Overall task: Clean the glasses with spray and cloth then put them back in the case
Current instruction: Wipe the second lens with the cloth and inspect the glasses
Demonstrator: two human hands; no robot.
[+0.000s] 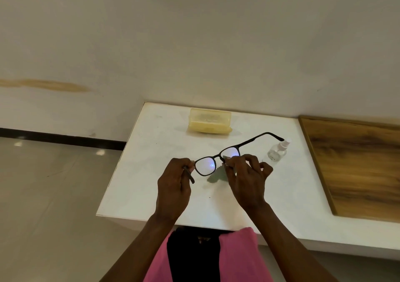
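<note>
**White table, mid-wipe on the right-hand lens**

White tabletop (151,186) against a plain wall, wood panel (355,165) off to our right. We're holding the glasses (216,159) in the air above the table, near its middle, temples unfolded, lenses facing us.

Our left hand (173,186) is clamped on the frame's left end at the hinge, with that temple poking down out of the fist. Looks like an anchor grip: holding the rim rather than the lens keeps prints off the glass and braces the frame against the wiping force.

Our right hand (244,173) is pinched shut on the cloth (218,174) at the right-hand lens, thumb and fingers on either side as far as we can tell. Most of the cloth hangs loose below the frame; only a small bit sits under the fingertips.

Spray bottle (278,150) lies on its side near the far temple tip, well clear of both hands. Probably parked there because spraying is done, though we can't see wetness on the lenses.

Case (209,123), yellowish and translucent, sits at the back of the table. It seems open with the lid up, but we can't be sure. Out of the way for now, within reach for the final step.

Our read: wiping stage. Left-hand lens and stowing are yet to do.
</note>
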